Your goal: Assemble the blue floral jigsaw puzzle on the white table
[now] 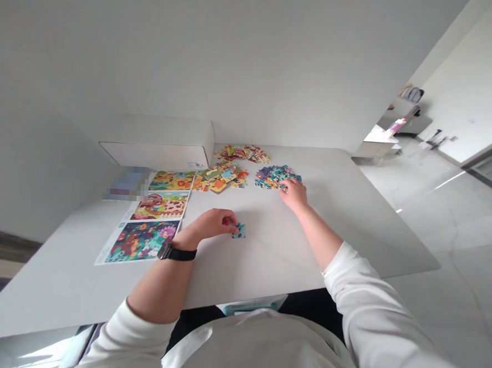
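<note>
My left hand (pixel 218 223) pinches a small teal and blue jigsaw piece (pixel 240 231) at its edge, low over the middle of the white table. Whether the piece touches the tabletop is hard to tell. My right hand (pixel 294 192) reaches to a pile of teal, purple and blue jigsaw pieces (pixel 271 176), its slightly parted fingers touching the pile's near right side. No piece shows clearly between those fingers. Left of my left hand lies a dark, colourful puzzle picture sheet (pixel 142 240), partly covered by my wrist and black watch (pixel 179 254).
A yellow-orange pile of pieces (pixel 219 177) and a red-yellow pile (pixel 243 153) lie farther back. Two more picture sheets, a farm scene (pixel 161 205) and a lion scene (pixel 172 180), lie at left. A white box (pixel 156 155) stands against the wall by a blurred object (pixel 127 184).
</note>
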Demonstrator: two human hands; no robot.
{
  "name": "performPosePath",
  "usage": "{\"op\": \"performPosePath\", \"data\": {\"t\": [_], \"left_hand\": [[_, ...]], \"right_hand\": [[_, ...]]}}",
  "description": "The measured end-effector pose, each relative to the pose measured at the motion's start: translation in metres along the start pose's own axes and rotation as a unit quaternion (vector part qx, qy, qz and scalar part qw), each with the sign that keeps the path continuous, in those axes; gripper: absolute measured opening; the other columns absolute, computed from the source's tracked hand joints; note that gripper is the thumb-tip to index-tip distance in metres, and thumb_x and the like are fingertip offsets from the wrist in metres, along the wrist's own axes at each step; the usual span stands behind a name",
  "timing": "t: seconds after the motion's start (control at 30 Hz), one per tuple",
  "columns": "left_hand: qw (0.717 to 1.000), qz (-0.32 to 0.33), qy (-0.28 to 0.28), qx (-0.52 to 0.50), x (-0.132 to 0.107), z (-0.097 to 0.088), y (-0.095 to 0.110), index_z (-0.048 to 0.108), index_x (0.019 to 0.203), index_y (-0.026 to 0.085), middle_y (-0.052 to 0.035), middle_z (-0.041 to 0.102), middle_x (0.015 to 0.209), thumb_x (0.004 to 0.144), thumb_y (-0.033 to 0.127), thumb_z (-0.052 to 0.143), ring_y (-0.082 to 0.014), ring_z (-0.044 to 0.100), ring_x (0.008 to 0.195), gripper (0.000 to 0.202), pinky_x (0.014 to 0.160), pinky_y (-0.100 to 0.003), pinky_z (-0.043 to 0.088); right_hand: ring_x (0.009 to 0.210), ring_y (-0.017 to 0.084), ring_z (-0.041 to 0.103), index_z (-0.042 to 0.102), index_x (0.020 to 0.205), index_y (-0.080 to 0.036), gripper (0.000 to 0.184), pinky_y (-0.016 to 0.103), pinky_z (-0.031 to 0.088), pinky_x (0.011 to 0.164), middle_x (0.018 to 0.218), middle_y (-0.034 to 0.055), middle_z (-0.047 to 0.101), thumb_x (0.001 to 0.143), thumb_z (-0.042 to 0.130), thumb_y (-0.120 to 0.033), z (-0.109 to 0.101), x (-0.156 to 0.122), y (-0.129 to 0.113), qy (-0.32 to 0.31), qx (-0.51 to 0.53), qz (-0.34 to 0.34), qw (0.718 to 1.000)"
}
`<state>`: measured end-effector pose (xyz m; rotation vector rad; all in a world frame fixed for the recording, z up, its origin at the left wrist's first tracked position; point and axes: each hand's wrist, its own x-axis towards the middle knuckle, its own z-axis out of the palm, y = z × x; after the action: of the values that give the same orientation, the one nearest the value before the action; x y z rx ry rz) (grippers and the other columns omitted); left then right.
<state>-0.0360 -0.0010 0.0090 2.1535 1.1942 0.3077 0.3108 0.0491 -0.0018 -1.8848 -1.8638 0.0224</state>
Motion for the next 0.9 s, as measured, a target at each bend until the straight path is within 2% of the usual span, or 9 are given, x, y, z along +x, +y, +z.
{"op": "performPosePath", "data": {"t": [0.13,0.27,0.47,0.6,0.73,0.83,0.9], "left_hand": [[0.998,-0.008,0.056,-0.018,0.001,0.000,-0.001,0.075,0.083,0.022,-0.0005,0.067,0.068,0.089,0.063,0.065,-0.0163,0.055,0.062,0.042,0.060,-0.027,0.037],[0.992,-0.015,0.124,-0.019,0.003,0.000,0.001,0.069,0.078,0.021,0.0013,0.059,0.063,0.095,0.063,0.058,-0.0149,0.047,0.060,0.046,0.060,-0.028,0.034],[0.988,-0.008,0.155,-0.009,-0.001,-0.003,0.006,0.069,0.081,0.021,0.0006,0.062,0.067,0.100,0.055,0.056,-0.0154,0.049,0.063,0.042,0.063,-0.028,0.034],[0.987,-0.006,0.161,-0.003,-0.001,-0.002,0.006,0.071,0.083,0.020,-0.0011,0.066,0.070,0.101,0.053,0.057,-0.0163,0.053,0.065,0.040,0.065,-0.029,0.036],[0.987,0.003,0.163,0.000,-0.001,-0.002,0.008,0.074,0.086,0.021,-0.0031,0.071,0.076,0.101,0.053,0.059,-0.0174,0.057,0.067,0.039,0.066,-0.029,0.039],[0.985,0.006,0.173,-0.004,-0.001,-0.003,0.010,0.077,0.092,0.021,-0.0045,0.074,0.082,0.101,0.049,0.058,-0.0184,0.062,0.071,0.035,0.069,-0.030,0.042],[0.982,0.004,0.187,-0.010,-0.001,-0.003,0.010,0.078,0.099,0.021,-0.0050,0.075,0.085,0.101,0.046,0.059,-0.0188,0.063,0.073,0.031,0.071,-0.029,0.044]], "right_hand": [[0.126,0.035,0.064,0.081,0.118,-0.026,0.025,0.053,0.052,0.110,0.132,0.0131,0.076,0.099,0.066,-0.029,0.001,0.023,-0.001,-0.001,-0.024,-0.003,1.000],[0.128,0.036,0.064,0.081,0.120,-0.027,0.025,0.052,0.051,0.111,0.133,0.0139,0.075,0.101,0.067,-0.033,0.010,0.050,-0.016,-0.012,-0.038,0.003,0.999],[0.131,0.041,0.060,0.078,0.134,-0.023,0.043,0.058,0.044,0.115,0.138,0.0197,0.070,0.096,0.077,-0.044,0.031,0.072,-0.042,-0.025,-0.053,0.011,0.998],[0.131,0.041,0.061,0.081,0.125,-0.026,0.037,0.057,0.046,0.113,0.138,0.0175,0.069,0.093,0.081,-0.044,0.038,0.076,-0.045,-0.030,-0.050,0.011,0.998],[0.125,0.036,0.066,0.082,0.116,-0.025,0.026,0.052,0.050,0.111,0.130,0.0147,0.075,0.091,0.079,-0.031,0.037,0.073,-0.040,-0.006,0.017,0.005,1.000],[0.107,0.027,0.073,0.081,0.108,-0.023,0.019,0.044,0.056,0.104,0.111,0.0094,0.081,0.093,0.069,-0.023,0.031,0.064,-0.033,-0.013,0.133,0.003,0.991],[0.098,0.024,0.075,0.079,0.106,-0.022,0.018,0.040,0.059,0.098,0.103,0.0070,0.082,0.093,0.067,-0.025,0.025,0.056,-0.027,-0.010,0.219,0.005,0.976]]}}
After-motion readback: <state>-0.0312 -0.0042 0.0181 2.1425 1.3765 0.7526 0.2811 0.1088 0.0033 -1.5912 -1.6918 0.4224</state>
